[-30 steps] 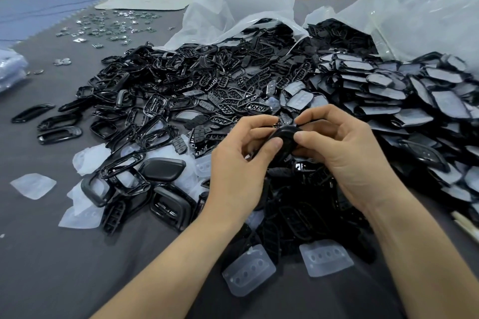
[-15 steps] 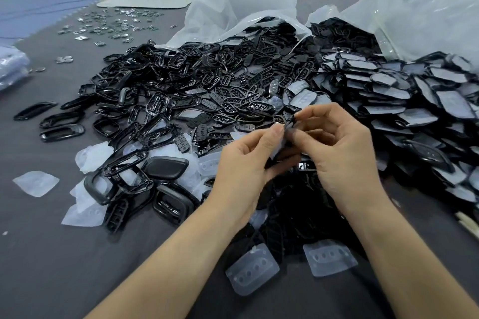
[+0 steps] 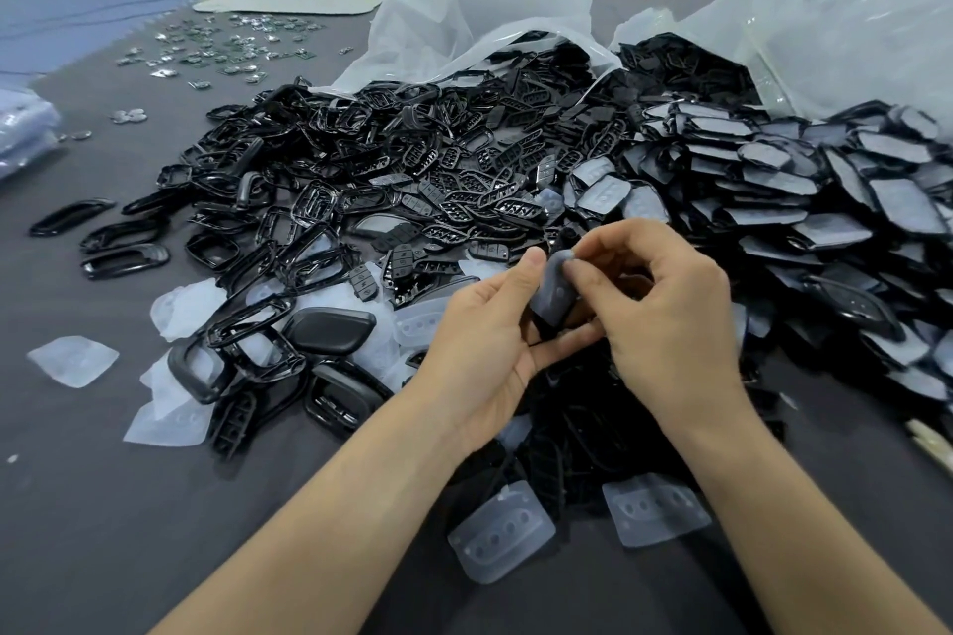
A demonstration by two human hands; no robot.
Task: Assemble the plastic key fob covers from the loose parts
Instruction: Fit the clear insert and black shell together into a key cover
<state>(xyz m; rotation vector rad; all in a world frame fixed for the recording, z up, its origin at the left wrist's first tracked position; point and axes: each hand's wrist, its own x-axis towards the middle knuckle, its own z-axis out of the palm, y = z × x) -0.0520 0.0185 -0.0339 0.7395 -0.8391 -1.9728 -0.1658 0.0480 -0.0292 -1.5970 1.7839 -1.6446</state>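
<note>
Above the grey tabletop (image 3: 103,505), the small black plastic fob cover (image 3: 554,291) has turned its grey filmed face up; left hand (image 3: 479,356) grips it, right hand (image 3: 670,320) pinches its top edge, probably peeling.

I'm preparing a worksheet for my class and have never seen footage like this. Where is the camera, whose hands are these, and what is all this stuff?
No machine here: a person works with bare hands. The one camera sits on their head, looking forward and down, so the arms reach in from the bottom. The left hand and right hand together hold one small grey part, the right pinching its top. On the grey table lie a heap of black frames, film-covered shells at right, clear pads near the arms, and plastic bags behind. Small shiny pieces lie far back left.
</note>
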